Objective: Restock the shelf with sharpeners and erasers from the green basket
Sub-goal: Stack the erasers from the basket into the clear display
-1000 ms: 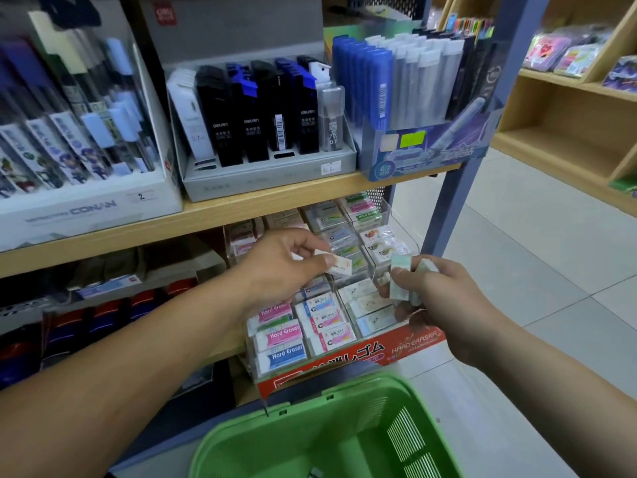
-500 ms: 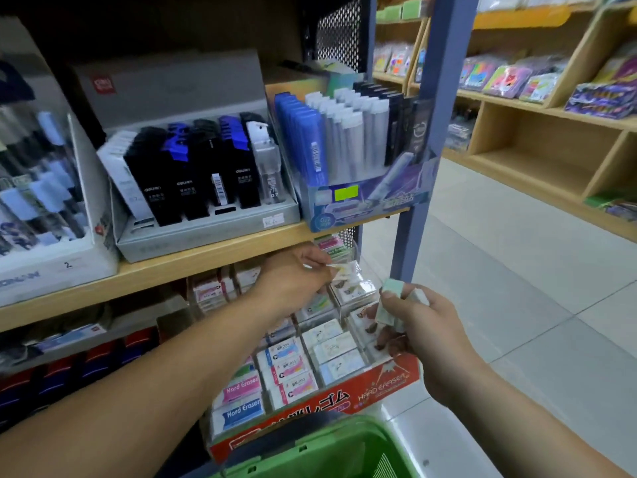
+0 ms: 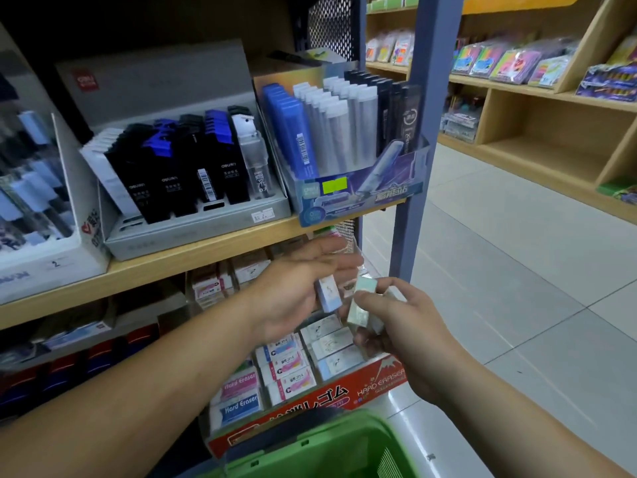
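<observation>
Erasers [image 3: 293, 370] already fill most of the red display box [image 3: 344, 398] — left hand [image 3: 293, 298] holds one blue eraser [image 3: 327, 293], right hand [image 3: 410, 339] clutches several pale erasers [image 3: 358, 307] — green basket [image 3: 310, 450] contents unseen.

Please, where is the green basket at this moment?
In the head view, the green basket sits at the bottom edge, near centre, directly below the red eraser display box.

A left hand [image 3: 296, 298] is holding a pale blue eraser [image 3: 328, 294] beside a right hand [image 3: 410, 339] gripping pale green erasers [image 3: 358, 307], above a red eraser display [image 3: 344, 397] and green basket [image 3: 310, 445].
</observation>
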Motion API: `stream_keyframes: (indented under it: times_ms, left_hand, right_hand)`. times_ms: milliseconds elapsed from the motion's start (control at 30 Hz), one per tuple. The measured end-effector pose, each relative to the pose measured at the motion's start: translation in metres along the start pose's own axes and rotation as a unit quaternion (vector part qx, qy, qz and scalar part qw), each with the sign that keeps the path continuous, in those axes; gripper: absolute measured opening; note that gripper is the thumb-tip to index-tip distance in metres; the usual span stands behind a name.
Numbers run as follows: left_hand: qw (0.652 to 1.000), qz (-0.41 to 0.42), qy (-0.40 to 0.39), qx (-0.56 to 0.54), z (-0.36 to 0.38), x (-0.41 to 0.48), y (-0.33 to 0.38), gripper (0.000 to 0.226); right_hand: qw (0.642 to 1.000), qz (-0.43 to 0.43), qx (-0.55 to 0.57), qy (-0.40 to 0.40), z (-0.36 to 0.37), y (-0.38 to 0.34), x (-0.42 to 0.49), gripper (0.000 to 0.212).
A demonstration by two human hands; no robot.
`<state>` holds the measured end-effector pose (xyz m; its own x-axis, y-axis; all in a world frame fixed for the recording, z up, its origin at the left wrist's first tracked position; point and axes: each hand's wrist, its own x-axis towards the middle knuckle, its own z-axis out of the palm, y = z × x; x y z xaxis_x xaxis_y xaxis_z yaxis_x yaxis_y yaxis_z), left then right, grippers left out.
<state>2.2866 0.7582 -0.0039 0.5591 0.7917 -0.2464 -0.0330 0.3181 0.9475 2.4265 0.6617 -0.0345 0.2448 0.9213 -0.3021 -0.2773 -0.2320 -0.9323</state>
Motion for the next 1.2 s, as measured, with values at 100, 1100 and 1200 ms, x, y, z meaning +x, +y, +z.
stream_keyframes:
  times_ms: [100, 1100, 1200]
  left_hand:
    - [0.999, 0.01, -0.033, -0.031, -0.008, -0.006, -0.004, 0.044]
    - [0.79, 0.161, 0.099, 0.584, -0.038, -0.024, -0.052, 0.009]
    - [0.776, 0.167, 0.082, 0.603, -0.04, -0.021, -0.055, 0.012]
  right_hand:
    - [1.0, 0.008, -0.008, -0.021, 0.004, 0.003, -0.001, 0.022]
    - [0.996, 0.044, 0.067, -0.044, -0.009, 0.002, -0.007, 0.037]
    - [0.996, 0.047, 0.062, -0.047, -0.01, 0.004, -0.007, 0.037]
